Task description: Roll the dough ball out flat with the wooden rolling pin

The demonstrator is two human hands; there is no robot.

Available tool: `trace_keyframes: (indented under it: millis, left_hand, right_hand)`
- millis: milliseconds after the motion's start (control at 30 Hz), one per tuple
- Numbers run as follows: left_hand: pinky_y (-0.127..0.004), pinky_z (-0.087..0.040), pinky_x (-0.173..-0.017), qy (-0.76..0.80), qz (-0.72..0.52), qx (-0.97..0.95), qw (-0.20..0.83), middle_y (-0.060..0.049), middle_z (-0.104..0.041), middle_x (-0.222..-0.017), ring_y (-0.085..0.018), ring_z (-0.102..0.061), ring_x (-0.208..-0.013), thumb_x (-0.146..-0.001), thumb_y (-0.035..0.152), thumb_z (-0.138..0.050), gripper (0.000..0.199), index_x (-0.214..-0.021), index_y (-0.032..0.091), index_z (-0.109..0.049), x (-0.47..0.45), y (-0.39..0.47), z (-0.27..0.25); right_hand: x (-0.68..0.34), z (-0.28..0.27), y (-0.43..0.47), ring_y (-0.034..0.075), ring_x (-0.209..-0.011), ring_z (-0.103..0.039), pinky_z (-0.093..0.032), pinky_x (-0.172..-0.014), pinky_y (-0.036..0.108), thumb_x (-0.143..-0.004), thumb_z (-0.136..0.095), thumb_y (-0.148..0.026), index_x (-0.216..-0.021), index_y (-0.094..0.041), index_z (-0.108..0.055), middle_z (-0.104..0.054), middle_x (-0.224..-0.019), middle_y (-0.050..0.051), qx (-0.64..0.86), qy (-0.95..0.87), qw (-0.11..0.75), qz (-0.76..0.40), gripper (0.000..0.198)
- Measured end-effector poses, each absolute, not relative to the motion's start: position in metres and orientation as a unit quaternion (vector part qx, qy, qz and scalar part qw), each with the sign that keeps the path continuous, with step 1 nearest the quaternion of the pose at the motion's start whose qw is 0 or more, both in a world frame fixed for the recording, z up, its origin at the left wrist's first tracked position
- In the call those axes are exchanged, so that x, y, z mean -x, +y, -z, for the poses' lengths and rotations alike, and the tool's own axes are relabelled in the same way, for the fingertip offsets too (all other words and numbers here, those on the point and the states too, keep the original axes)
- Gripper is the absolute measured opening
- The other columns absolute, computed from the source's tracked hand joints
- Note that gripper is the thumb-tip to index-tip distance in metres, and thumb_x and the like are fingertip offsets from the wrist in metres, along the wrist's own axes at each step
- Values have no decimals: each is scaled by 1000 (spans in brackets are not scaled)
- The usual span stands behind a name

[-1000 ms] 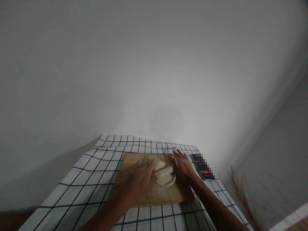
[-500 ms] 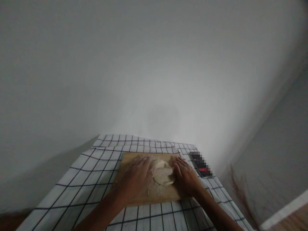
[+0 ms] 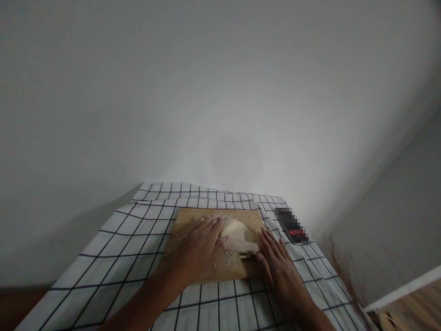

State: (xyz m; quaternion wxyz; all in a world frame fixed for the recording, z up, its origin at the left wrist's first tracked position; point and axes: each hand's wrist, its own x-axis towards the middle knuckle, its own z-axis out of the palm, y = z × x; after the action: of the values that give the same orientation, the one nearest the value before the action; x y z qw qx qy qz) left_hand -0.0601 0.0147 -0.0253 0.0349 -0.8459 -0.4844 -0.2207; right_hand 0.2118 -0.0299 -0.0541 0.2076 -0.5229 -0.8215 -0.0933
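Grey wall (image 3: 220, 92) stands behind a worktop (image 3: 113, 250) spread with white cloth ruled in dark lines. On it, a flat round of dough (image 3: 236, 228) lies on a floured wooden board (image 3: 234, 271), a pale rolling pin (image 3: 243, 247) across its near part. Left hand (image 3: 198, 250) covers the pin's left end, fingers extended; whether they grip it, I cannot tell. Right hand (image 3: 279, 264), fingers straight and released, lies by the other end. Beyond rests a dark, partly pixelated object (image 3: 291, 225).
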Motion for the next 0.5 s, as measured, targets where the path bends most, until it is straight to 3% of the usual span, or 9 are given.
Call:
trace_keyframes:
  millis: [100, 233, 367, 500]
  left_hand:
    - [-56, -43, -117, -505, 238, 829, 29, -19, -60, -145, -32, -57, -135, -104, 38, -45, 49, -142, 10, -55, 57, 16, 24]
    - [-55, -47, -114, -510, 274, 814, 39, -15, -66, -138, -31, -61, -131, -105, 35, -42, 38, -133, 17, -61, 58, 17, 25]
    - [-56, -47, -113, -515, 268, 811, 75, -16, -66, -138, -32, -60, -133, -105, 34, -41, 40, -135, 15, -60, 63, 22, 33]
    - [-58, -45, -114, -520, 243, 812, 104, -21, -65, -139, -35, -59, -134, -105, 35, -42, 45, -137, 9, -59, 66, 25, 35]
  right_hand:
    - [-209, 37, 31, 29, -154, -29, -29, -124, 57, -110, -25, -35, -154, -14, -46, -40, -162, 11, 537, -824, 178, 43, 53]
    - [-188, 20, 108, 28, -156, -24, -23, -126, 57, -111, -20, -39, -150, -17, -52, -41, -162, 10, 526, -837, 153, -9, 56]
    - [-170, 14, 137, 25, -154, -28, -27, -126, 52, -110, -24, -40, -146, -22, -58, -43, -160, 7, 503, -852, 144, -25, 52]
    - [-183, 20, 111, 25, -151, -38, -33, -124, 47, -110, -27, -34, -140, -15, -63, -53, -153, 12, 496, -852, 169, -10, 50]
